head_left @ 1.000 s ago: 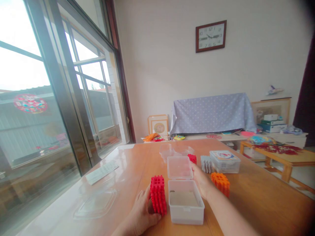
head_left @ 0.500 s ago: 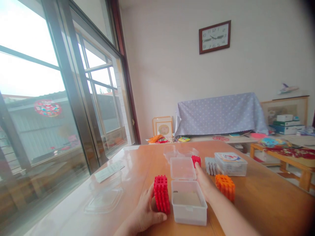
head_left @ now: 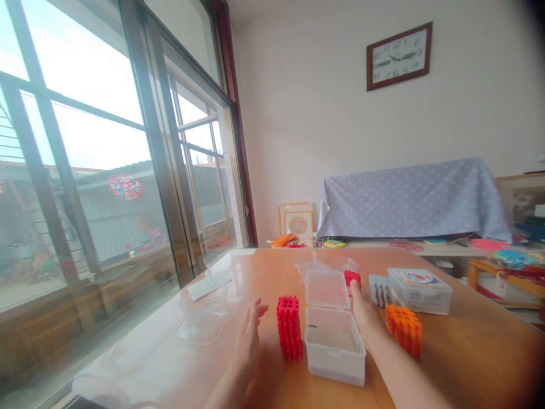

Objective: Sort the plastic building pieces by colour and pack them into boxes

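Observation:
A stack of red waffle blocks stands upright on the table. My left hand is just left of it, apart from it, fingers stretched out and holding nothing. To the right of the stack sits a clear plastic box, its hinged lid folded back; some flat greyish surface shows inside. My right hand reaches past the box to a smaller group of red waffle blocks and grips it, thumb on the near side; the other fingers are mostly hidden. An orange waffle block stack stands right of my right forearm.
Grey waffle blocks stand beside a closed clear box with a printed label. On the left lie a clear lid and a paper sheet. Window panes flank the table's left side.
My left hand has let go of the red stack and drawn away to the left, leaving it standing. My right hand stays at the far red blocks. The view has swung slightly left.

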The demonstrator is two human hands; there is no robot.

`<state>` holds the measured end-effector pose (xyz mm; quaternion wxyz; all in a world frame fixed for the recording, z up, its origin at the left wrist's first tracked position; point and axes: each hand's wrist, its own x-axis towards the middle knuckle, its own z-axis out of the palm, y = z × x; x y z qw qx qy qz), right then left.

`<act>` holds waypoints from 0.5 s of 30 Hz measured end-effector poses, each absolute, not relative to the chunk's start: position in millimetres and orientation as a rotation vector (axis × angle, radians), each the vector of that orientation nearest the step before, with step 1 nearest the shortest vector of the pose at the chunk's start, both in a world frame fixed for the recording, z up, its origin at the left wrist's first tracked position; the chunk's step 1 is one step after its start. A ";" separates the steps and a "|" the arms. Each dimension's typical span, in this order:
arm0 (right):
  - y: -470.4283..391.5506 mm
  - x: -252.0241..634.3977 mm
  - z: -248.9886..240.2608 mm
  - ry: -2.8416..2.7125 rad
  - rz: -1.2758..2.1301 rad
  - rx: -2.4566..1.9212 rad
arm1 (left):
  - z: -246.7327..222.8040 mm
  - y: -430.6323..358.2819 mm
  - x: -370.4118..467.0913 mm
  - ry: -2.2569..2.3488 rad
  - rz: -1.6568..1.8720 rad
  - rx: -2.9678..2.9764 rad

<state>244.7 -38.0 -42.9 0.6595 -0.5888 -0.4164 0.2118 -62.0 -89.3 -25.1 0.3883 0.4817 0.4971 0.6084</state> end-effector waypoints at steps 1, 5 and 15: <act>-39.1 246.6 -41.9 -0.945 0.479 -1.346 | -30.2 -84.3 -58.6 1.264 1.604 1.115; -50.6 250.4 -31.2 -0.937 0.356 -1.366 | -51.5 -70.0 -45.4 1.123 1.636 0.879; -96.5 221.4 4.5 -1.298 0.316 -1.131 | -51.4 -84.1 -45.0 0.755 1.320 0.917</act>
